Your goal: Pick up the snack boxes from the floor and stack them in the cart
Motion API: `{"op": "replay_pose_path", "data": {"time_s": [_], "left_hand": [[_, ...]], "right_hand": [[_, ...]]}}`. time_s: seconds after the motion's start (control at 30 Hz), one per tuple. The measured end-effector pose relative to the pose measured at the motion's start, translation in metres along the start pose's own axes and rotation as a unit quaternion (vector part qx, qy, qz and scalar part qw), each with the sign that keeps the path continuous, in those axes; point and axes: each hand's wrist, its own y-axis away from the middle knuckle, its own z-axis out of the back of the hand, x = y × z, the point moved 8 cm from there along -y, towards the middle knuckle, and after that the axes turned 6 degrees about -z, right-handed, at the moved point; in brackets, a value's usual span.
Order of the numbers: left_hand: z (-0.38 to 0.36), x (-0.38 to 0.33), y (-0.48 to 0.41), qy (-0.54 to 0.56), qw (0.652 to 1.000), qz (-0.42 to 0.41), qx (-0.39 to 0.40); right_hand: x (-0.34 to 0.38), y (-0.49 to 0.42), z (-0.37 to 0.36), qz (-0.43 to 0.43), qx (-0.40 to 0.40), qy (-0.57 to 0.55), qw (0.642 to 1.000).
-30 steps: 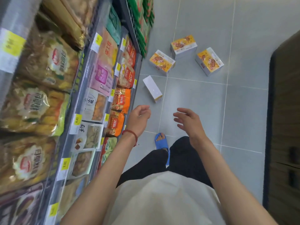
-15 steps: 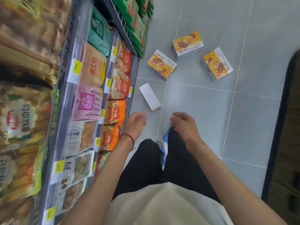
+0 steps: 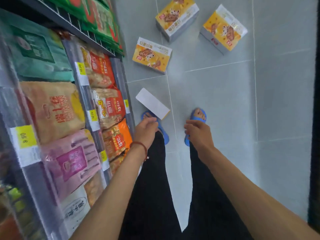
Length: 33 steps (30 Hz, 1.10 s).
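Head view: the left grip (image 3: 147, 130) and right grip (image 3: 197, 134) hang loosely curled and empty near the white-faced snack box (image 3: 152, 103), which lies at the floor's (image 3: 225, 101) shelf-side edge. Best bend lower and clasp its long sides squarely. The yellow boxes (image 3: 152, 55) lie farther on.

Three yellow boxes (image 3: 152, 55) (image 3: 176, 18) (image 3: 224, 28) are lying on the floor (image 3: 225, 101), and a white box (image 3: 152, 103) is lying nearer, beside the shelf (image 3: 103, 101). The left grip (image 3: 146, 130) and right grip (image 3: 197, 134) are hanging empty, fingers loosely curled.
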Motion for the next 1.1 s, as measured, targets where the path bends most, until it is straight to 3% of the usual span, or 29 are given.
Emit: {"op": "replay_pose_path", "data": {"time_s": [0.37, 0.5, 0.67, 0.87, 0.97, 1.1], "left_hand": [[-0.013, 0.043, -0.172, -0.157, 0.987, 0.031, 0.029], [-0.021, 0.046, -0.241, -0.255, 0.965, 0.010, 0.054], [-0.016, 0.039, -0.337, -0.319, 0.947, -0.030, -0.011], [-0.020, 0.043, -0.421, -0.358, 0.933, -0.029, -0.027], [-0.029, 0.060, -0.460, -0.352, 0.935, 0.027, 0.027], [-0.034, 0.101, -0.494, -0.311, 0.921, 0.198, 0.129]], "right_hand": [[-0.066, -0.154, -0.087, -0.151, -0.002, -0.151, 0.977], [-0.076, -0.220, -0.113, -0.155, -0.021, -0.177, 0.972], [-0.083, -0.288, -0.135, -0.119, -0.042, -0.090, 0.988], [-0.120, -0.366, -0.170, -0.239, -0.017, -0.173, 0.955], [-0.133, -0.398, -0.193, -0.276, 0.039, -0.203, 0.939], [-0.142, -0.427, -0.215, -0.287, 0.131, -0.193, 0.929]]}}
